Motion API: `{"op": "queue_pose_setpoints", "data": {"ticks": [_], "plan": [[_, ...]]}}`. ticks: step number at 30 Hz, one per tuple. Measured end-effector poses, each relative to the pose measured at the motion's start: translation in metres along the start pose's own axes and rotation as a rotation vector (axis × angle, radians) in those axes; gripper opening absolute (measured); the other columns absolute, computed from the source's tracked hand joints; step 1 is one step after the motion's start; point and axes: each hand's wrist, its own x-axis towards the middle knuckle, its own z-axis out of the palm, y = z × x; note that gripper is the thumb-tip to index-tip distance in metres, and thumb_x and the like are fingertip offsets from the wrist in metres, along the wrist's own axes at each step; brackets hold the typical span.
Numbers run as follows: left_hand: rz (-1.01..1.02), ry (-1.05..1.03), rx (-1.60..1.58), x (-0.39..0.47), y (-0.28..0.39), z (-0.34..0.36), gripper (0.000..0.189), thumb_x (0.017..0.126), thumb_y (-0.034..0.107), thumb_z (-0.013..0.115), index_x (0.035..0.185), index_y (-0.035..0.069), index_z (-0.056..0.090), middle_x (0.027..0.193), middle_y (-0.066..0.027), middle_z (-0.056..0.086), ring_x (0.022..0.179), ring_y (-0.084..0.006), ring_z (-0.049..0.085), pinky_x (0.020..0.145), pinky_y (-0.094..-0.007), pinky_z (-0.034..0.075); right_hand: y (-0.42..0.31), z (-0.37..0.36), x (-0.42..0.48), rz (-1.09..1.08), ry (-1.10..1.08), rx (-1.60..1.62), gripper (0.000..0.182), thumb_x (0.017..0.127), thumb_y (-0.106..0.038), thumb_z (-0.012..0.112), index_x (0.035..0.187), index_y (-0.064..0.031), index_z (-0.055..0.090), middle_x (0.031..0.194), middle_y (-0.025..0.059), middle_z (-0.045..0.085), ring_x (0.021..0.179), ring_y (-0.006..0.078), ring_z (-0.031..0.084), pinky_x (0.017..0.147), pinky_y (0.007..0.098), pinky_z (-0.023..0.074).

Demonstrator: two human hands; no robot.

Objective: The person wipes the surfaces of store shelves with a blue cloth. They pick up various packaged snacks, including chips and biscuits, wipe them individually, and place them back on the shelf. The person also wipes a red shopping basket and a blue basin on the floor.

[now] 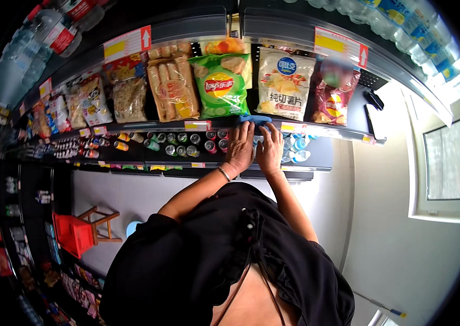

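A blue cloth (255, 119) lies folded over the front edge of the snack shelf (164, 125), between a green bag of Lay's potato chips (223, 87) and a white bag of potato chips (285, 85). My left hand (240, 147), with a bracelet at the wrist, grips the cloth from the left. Close beside it, my right hand (270, 150) has its fingers on the cloth's right part. Both hands reach up in front of the shelf edge, and their fingertips are partly hidden by the cloth and the shelf lip.
Dark red chip bags (333, 100) stand to the right, packaged snacks (173, 87) to the left. Below are drink cans (170, 150) and water bottles (300, 156). A wooden stool (101, 224) and a red plastic crate (73, 234) stand on the floor. A window (450, 163) is at right.
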Motion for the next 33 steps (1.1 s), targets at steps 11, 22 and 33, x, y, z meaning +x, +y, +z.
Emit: {"op": "queue_pose_setpoints", "data": {"ticks": [11,22,33], "plan": [[0.092,-0.148,-0.189,-0.017,-0.027,0.008,0.078,0.082,0.012,0.072,0.151,-0.005,0.038,0.150,-0.0245,0.045,0.136,-0.0411,0.047,0.118,-0.0462,0.037,-0.032,0.020,-0.007,0.115,0.076,-0.015,0.057,0.084,-0.002,0.067,0.139,-0.0154,0.060,0.139,0.0173,0.052,0.112,0.0384,0.059,0.094,0.0446,0.0532],[0.154,-0.208,-0.608,-0.016,-0.056,0.000,0.081,0.084,-0.002,0.065,0.156,-0.005,0.028,0.159,-0.0276,0.038,0.146,-0.0431,0.039,0.122,-0.0463,0.032,-0.049,0.034,0.001,0.140,0.012,-0.035,0.056,0.085,-0.010,0.067,0.140,-0.0085,0.054,0.141,0.0138,0.053,0.119,0.0374,0.059,0.098,0.0426,0.0532],[0.222,-0.248,-0.614,-0.017,-0.057,-0.046,0.072,0.079,-0.007,0.063,0.148,0.001,0.044,0.153,-0.0261,0.042,0.142,-0.0444,0.043,0.119,-0.0488,0.037,-0.033,0.040,0.001,0.107,0.111,-0.243,0.051,0.078,-0.011,0.074,0.127,-0.0101,0.064,0.130,0.0100,0.058,0.110,0.0296,0.061,0.094,0.0372,0.0518]]}}
